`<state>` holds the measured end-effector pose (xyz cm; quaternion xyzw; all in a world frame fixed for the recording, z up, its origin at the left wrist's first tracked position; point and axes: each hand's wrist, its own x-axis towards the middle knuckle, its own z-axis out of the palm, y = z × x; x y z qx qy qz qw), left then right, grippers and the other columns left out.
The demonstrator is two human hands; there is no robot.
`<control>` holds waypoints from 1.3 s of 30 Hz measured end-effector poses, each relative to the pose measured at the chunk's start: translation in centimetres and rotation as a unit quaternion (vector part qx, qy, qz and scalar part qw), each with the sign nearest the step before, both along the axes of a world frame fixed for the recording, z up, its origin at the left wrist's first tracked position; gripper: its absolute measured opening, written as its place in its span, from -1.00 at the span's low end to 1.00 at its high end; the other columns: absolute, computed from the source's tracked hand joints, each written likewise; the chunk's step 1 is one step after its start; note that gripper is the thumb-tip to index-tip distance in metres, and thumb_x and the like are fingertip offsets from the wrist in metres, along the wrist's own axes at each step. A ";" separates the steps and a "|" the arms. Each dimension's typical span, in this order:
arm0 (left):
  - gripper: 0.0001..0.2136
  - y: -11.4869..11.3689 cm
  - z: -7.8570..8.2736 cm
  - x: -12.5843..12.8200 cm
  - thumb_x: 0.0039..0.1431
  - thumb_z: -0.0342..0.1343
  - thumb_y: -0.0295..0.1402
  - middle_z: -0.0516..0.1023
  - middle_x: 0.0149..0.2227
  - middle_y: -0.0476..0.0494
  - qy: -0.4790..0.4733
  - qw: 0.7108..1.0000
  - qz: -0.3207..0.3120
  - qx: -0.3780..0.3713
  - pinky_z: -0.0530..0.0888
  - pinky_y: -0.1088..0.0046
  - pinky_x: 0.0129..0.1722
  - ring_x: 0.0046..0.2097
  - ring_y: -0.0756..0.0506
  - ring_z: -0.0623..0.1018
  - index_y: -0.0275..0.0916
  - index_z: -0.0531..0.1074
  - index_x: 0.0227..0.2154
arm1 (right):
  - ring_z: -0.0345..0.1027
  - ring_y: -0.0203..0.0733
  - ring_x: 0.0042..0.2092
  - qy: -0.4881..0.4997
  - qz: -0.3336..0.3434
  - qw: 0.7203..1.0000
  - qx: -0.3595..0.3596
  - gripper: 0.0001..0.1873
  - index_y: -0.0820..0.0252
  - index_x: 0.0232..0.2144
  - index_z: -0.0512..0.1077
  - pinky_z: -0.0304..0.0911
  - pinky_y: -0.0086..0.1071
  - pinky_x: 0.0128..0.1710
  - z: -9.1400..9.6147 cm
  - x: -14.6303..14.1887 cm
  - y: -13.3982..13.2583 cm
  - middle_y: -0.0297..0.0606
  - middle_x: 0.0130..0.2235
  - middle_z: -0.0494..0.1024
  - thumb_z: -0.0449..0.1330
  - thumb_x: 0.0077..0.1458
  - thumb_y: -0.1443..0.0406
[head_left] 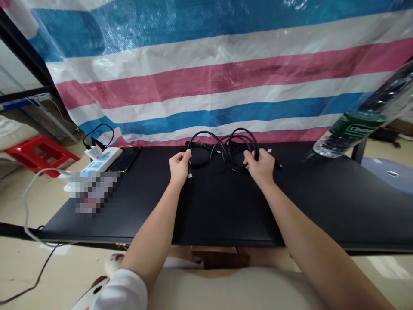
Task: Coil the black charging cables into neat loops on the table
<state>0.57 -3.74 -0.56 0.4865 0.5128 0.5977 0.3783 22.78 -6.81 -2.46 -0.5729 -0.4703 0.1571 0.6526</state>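
A tangle of black cables (pixel 226 148) lies in loops at the far middle of a black table (pixel 213 206). My left hand (pixel 179 165) is closed in a pinch on one strand of the cable near its white-tipped end. My right hand (pixel 260 165) is closed on the looped bundle at its right side. Both forearms reach forward over the table. Some loops stand up off the tabletop between the two hands.
A white power strip (pixel 101 160) and a dark phone (pixel 125 158) lie at the table's far left. A clear plastic bottle with a green label (pixel 361 125) stands at the right. A striped tarp (pixel 206 73) hangs behind. A red stool (pixel 40 154) is on the floor, left.
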 end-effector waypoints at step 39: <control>-0.62 -1.2 -1.0 3.1 0.12 0.13 -0.25 0.12 -0.80 0.14 -0.058 0.977 -0.143 -0.150 0.09 0.57 -0.73 -0.74 0.10 0.19 -0.21 0.17 -0.73 | 0.24 -0.26 -0.58 -0.018 0.152 0.984 -0.093 -0.53 0.07 -0.70 0.18 0.24 -0.35 -0.50 -0.9 -3.1 -0.5 -0.38 -0.69 0.30 0.12 0.00 -0.07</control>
